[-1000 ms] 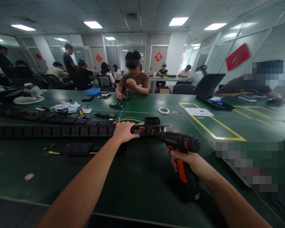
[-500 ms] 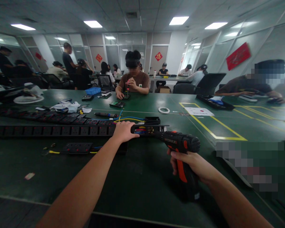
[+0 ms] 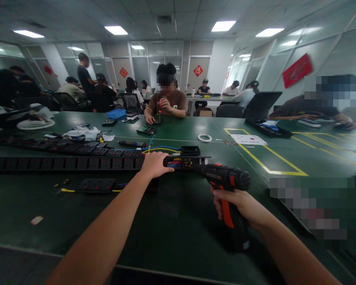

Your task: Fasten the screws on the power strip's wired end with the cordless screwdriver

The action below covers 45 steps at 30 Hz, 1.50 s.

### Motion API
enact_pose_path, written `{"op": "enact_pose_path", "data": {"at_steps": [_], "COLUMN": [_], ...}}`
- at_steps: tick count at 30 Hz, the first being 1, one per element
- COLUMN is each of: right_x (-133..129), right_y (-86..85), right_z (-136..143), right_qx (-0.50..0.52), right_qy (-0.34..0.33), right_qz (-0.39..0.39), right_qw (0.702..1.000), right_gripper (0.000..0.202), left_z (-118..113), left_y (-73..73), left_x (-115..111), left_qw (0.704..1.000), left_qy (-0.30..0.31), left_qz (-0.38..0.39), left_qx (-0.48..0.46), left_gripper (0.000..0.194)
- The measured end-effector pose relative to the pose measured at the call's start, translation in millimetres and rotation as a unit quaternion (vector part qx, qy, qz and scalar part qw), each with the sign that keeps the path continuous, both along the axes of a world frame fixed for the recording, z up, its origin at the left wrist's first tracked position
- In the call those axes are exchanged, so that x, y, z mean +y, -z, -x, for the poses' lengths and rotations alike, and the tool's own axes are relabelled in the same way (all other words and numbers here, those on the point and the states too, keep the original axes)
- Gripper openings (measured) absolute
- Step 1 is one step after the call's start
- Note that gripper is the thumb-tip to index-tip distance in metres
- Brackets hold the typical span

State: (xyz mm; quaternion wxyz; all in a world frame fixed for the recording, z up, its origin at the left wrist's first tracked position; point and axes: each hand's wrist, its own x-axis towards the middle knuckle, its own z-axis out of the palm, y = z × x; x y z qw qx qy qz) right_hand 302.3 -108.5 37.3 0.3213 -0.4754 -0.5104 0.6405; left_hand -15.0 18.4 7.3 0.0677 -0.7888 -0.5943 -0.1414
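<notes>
A long black power strip (image 3: 89, 163) with a row of sockets lies across the green table. My left hand (image 3: 156, 164) is closed around it near its right end, beside an open section where red, yellow and blue wires show. In my right hand (image 3: 234, 198) is a black and orange cordless drill (image 3: 225, 178), gripped by its handle. The drill's nose points left at the metal terminals in the open end of the strip; whether its bit touches them is too small to tell. A short socket module (image 3: 97, 185) with yellow and blue wires lies nearer me, left of my forearm.
Behind the strip lie a second socket strip (image 3: 77, 148), a dark screwdriver-like tool (image 3: 132, 144) and a white tape ring (image 3: 204, 137). Across the table a person (image 3: 166, 103) works with a red-handled screwdriver. A black tray (image 3: 268, 128) and a paper sheet (image 3: 249, 139) lie to the right.
My hands, the drill and the strip stay almost exactly in place. In the background, a standing person at the far left has bent forward.
</notes>
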Motion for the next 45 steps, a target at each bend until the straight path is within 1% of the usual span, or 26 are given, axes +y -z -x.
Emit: {"op": "enact_pose_path", "data": {"at_steps": [10,21,32,45], "right_x": [1.7,-1.7,-1.2,-1.8], "right_y": [1.5,-1.6,-2.5,-5.0], "right_z": [-0.3,1.3,1.6,2.7], "right_qx": [0.004,0.006,-0.023,-0.018], "right_qy": [-0.008,-0.009,-0.004,-0.002], "right_qz": [-0.008,-0.010,-0.011,-0.009], "right_qw": [1.000,1.000,1.000,1.000], "right_gripper": [0.038,0.036,0.038,0.042], "left_z": [0.7,0.8,-0.3,1.2], "left_y": [-0.9,-1.6,-3.4,0.4], "left_x": [-1.0,-1.5,-2.6,0.2], "left_qw": [1.000,1.000,1.000,1.000], "left_qy": [-0.002,-0.001,0.002,0.003], "left_qz": [0.005,0.014,0.008,0.005], "left_qx": [-0.003,-0.008,-0.003,-0.006], "left_gripper": [0.076,0.076,0.073,0.075]}}
